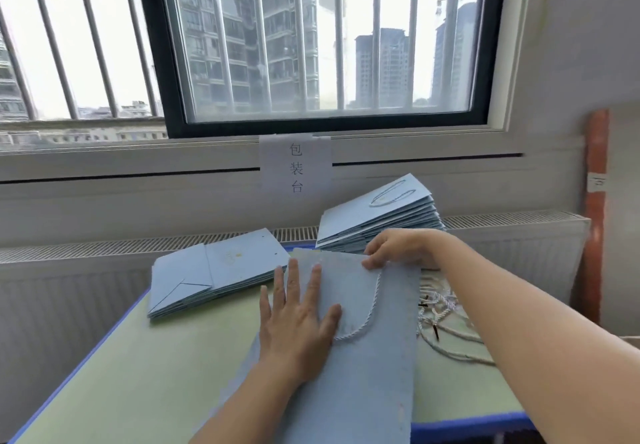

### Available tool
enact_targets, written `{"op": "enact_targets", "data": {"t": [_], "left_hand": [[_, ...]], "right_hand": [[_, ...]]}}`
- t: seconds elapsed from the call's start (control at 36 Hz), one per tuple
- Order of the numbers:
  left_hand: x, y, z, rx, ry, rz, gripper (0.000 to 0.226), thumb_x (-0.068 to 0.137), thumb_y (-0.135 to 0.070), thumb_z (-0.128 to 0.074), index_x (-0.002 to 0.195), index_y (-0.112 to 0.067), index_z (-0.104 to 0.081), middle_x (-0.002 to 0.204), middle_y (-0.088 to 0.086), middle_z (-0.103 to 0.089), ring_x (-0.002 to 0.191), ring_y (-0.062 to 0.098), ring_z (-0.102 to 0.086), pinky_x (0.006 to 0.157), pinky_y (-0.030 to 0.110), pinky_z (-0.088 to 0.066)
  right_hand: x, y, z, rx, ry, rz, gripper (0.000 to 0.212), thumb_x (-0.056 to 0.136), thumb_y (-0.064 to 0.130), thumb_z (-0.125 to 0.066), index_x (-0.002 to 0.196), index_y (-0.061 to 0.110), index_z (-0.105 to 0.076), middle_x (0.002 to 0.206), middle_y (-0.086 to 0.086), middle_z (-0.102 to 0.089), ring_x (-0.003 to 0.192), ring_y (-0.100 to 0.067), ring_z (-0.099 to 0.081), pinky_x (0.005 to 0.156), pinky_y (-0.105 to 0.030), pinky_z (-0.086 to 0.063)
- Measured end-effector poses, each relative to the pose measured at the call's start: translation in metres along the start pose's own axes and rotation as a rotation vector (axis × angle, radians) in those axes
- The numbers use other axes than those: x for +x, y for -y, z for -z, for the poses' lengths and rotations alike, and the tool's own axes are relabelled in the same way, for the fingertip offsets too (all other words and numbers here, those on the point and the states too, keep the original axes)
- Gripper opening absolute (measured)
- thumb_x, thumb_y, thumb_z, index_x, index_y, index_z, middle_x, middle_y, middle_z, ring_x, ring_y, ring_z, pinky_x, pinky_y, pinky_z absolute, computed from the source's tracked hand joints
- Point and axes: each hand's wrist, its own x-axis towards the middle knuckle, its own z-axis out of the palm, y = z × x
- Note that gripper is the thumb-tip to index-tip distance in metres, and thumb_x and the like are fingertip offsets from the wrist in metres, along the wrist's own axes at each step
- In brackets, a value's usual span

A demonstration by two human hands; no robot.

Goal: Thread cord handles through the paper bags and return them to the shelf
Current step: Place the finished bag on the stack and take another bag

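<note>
A: Head view: where is the paper bag point(374, 367) relative to each grip?
B: It lies flat on the counter point(145, 374) at lower centre of the frame, under both. The left hand point(298, 322) rests on its left part; the right hand point(398, 249) is at its top edge.
A: How far open?
B: Left grip is spread, fingers straight, pressing the bag flat. Right grip is curled, fingertips pinching the bag's top edge where the cord handle point(367, 308) enters.
A: Anything nearby?
B: A stack of bags point(214, 277) at centre left, a stack with handles point(377, 215) just beyond the right hand, loose cords point(446, 319) at right
</note>
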Motion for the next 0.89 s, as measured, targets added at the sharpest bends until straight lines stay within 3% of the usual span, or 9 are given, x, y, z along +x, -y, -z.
{"op": "enact_targets", "data": {"t": [0.08, 0.14, 0.25, 0.36, 0.42, 0.53, 0.61, 0.69, 0.89], "left_hand": [[0.018, -0.005, 0.018, -0.048, -0.066, 0.05, 0.087, 0.067, -0.074, 0.016, 0.147, -0.04, 0.024, 0.158, -0.001, 0.03, 0.146, 0.02, 0.026, 0.116, 0.044, 0.016], [0.032, -0.008, 0.031, -0.069, -0.093, 0.088, 0.076, 0.086, -0.073, 0.002, 0.149, -0.036, 0.021, 0.159, 0.0, 0.029, 0.146, 0.021, 0.026, 0.116, 0.045, 0.016], [0.06, -0.011, 0.053, -0.155, -0.138, 0.192, 0.073, 0.097, -0.062, -0.016, 0.152, -0.03, 0.019, 0.16, 0.003, 0.025, 0.149, 0.024, 0.018, 0.117, 0.048, 0.009], [0.092, -0.013, 0.068, -0.535, -0.156, 0.249, 0.078, 0.099, -0.047, -0.042, 0.156, -0.019, 0.003, 0.163, 0.011, 0.0, 0.147, 0.028, -0.016, 0.113, 0.043, -0.022], [0.113, -0.015, 0.069, -0.732, -0.198, 0.25, 0.074, 0.095, -0.031, -0.057, 0.153, -0.013, -0.015, 0.154, 0.017, -0.023, 0.136, 0.03, -0.033, 0.102, 0.036, -0.033], [0.171, -0.011, 0.069, -0.946, -0.22, 0.334, 0.066, 0.087, -0.011, -0.066, 0.146, -0.008, -0.036, 0.143, 0.018, -0.041, 0.122, 0.034, -0.049, 0.096, 0.035, -0.044], [0.207, -0.013, 0.065, -0.931, -0.212, 0.313, 0.063, 0.083, -0.004, -0.065, 0.142, -0.009, -0.043, 0.142, 0.015, -0.044, 0.121, 0.034, -0.05, 0.103, 0.043, -0.044], [0.239, -0.022, 0.048, -0.876, -0.173, 0.308, 0.059, 0.083, -0.004, -0.061, 0.14, -0.01, -0.045, 0.14, 0.017, -0.044, 0.121, 0.036, -0.049, 0.102, 0.046, -0.044], [0.258, -0.03, -0.01, -0.69, 0.011, 0.391, 0.053, 0.09, -0.037, -0.058, 0.138, -0.016, -0.047, 0.142, 0.011, -0.048, 0.126, 0.034, -0.045, 0.105, 0.042, -0.039]], "right_hand": [[-0.01, 0.001, 0.02, 0.169, -0.089, 0.044, 0.02, 0.095, 0.015, -0.058, 0.076, 0.012, -0.059, 0.064, 0.0, -0.06, 0.048, -0.009, -0.057, 0.048, -0.02, -0.048], [-0.011, 0.003, 0.032, 0.239, -0.23, 0.08, 0.023, 0.096, 0.014, -0.056, 0.073, 0.013, -0.059, 0.06, 0.002, -0.061, 0.043, -0.005, -0.057, 0.045, -0.018, -0.046], [-0.007, 0.012, 0.058, 0.51, -0.521, 0.129, 0.022, 0.097, 0.013, -0.054, 0.075, 0.012, -0.057, 0.07, -0.005, -0.06, 0.047, -0.011, -0.058, 0.048, -0.022, -0.049], [0.007, 0.023, 0.082, 0.727, -0.696, 0.109, 0.007, 0.097, 0.01, -0.053, 0.095, 0.007, -0.059, 0.09, -0.013, -0.062, 0.071, -0.025, -0.058, 0.076, -0.043, -0.055], [0.012, 0.027, 0.092, 0.741, -0.752, 0.079, 0.018, 0.097, 0.006, -0.05, 0.112, 0.0, -0.058, 0.103, -0.018, -0.06, 0.081, -0.025, -0.056, 0.091, -0.048, -0.05], [0.032, 0.021, 0.12, 0.629, -0.871, 0.017, 0.04, 0.098, 0.001, -0.036, 0.137, -0.005, -0.042, 0.141, -0.022, -0.044, 0.125, -0.033, -0.047, 0.102, -0.04, -0.039], [0.052, 0.012, 0.135, 0.522, -0.896, -0.008, 0.037, 0.097, 0.001, -0.038, 0.132, 0.001, -0.045, 0.133, -0.02, -0.051, 0.109, -0.031, -0.054, 0.087, -0.038, -0.045], [0.072, 0.001, 0.145, 0.38, -0.919, -0.049, 0.034, 0.095, 0.003, -0.037, 0.128, 0.006, -0.047, 0.125, -0.013, -0.053, 0.101, -0.026, -0.052, 0.085, -0.034, -0.046], [0.103, -0.028, 0.14, -0.161, -0.915, -0.294, 0.038, 0.093, 0.009, -0.041, 0.129, 0.004, -0.05, 0.134, -0.017, -0.05, 0.122, -0.035, -0.047, 0.093, -0.038, -0.043]]}}
